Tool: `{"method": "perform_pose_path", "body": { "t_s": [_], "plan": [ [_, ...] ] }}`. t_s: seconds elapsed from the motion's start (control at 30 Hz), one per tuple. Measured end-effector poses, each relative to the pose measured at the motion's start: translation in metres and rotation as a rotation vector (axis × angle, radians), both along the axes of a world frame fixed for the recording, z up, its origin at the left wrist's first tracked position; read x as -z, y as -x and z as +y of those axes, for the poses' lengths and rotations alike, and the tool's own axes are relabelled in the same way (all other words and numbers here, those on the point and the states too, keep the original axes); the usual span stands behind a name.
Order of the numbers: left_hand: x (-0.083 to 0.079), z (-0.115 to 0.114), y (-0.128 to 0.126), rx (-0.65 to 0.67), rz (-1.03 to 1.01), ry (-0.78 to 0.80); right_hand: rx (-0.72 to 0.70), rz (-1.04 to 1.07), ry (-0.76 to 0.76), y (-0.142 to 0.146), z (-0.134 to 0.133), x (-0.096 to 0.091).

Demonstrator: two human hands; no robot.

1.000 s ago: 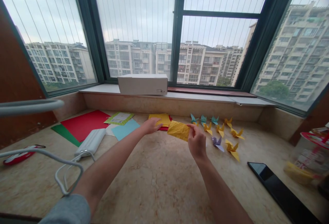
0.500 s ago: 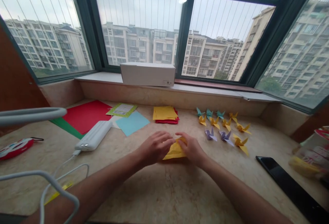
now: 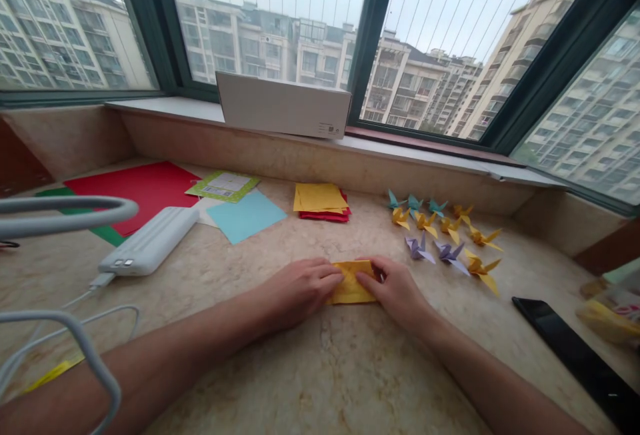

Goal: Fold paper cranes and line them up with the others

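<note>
A folded sheet of yellow origami paper (image 3: 353, 292) lies on the stone counter in front of me, its long edge toward me. My left hand (image 3: 306, 290) grips its left end, fingers closed together and tips resting on the paper. At the right end, my right hand (image 3: 398, 286) pinches the sheet, thumb on top and the other fingers behind the edge. Behind my hands sits a stack of yellow and red paper squares (image 3: 321, 199). Several folded paper cranes stand to the right: teal (image 3: 414, 204), yellow (image 3: 426, 224) and purple (image 3: 419, 248).
A light blue sheet (image 3: 247, 216), a green-edged packet (image 3: 223, 186) and a red sheet (image 3: 131, 190) lie at the left. Nearer me are a white power bank (image 3: 150, 240) and its cable. A black phone (image 3: 565, 348) lies right. A white box (image 3: 284, 106) stands on the sill.
The yellow paper now lies flatter and shows as a rectangle between my hands. My hands have moved apart toward its ends. The camera view has tilted down.
</note>
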State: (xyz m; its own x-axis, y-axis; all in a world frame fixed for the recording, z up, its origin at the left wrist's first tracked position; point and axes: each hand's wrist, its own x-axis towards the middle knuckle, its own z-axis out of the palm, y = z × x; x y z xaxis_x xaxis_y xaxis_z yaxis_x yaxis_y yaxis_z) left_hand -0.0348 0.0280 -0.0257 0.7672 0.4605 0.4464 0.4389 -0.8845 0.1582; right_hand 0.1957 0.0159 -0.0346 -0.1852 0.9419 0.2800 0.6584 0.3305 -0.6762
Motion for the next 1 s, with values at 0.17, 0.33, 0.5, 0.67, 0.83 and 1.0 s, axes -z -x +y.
{"method": "perform_pose_path", "body": {
  "t_s": [0.17, 0.33, 0.5, 0.67, 0.83, 1.0],
  "plan": [
    [-0.004, 0.002, 0.001, -0.194, -0.133, -0.093, -0.089, 0.077, -0.351, 0.0, -0.005, -0.008],
    [-0.007, 0.004, 0.01, -0.134, -0.167, -0.142, -0.259, -0.051, -0.661, -0.004, -0.016, -0.015],
    [-0.012, 0.003, 0.011, -0.145, -0.096, -0.163, -0.363, -0.252, -0.687, -0.007, -0.013, -0.018],
    [-0.019, -0.006, 0.006, -0.043, 0.112, -0.07, -0.496, -0.343, -0.488, 0.001, -0.007, -0.012],
    [-0.021, -0.011, 0.006, 0.048, 0.131, 0.063, -0.518, -0.329, -0.268, 0.002, -0.008, -0.009],
    [-0.015, -0.008, 0.008, 0.047, 0.07, 0.068, -0.267, -0.172, -0.1, 0.004, -0.006, -0.004]
  ]
}}
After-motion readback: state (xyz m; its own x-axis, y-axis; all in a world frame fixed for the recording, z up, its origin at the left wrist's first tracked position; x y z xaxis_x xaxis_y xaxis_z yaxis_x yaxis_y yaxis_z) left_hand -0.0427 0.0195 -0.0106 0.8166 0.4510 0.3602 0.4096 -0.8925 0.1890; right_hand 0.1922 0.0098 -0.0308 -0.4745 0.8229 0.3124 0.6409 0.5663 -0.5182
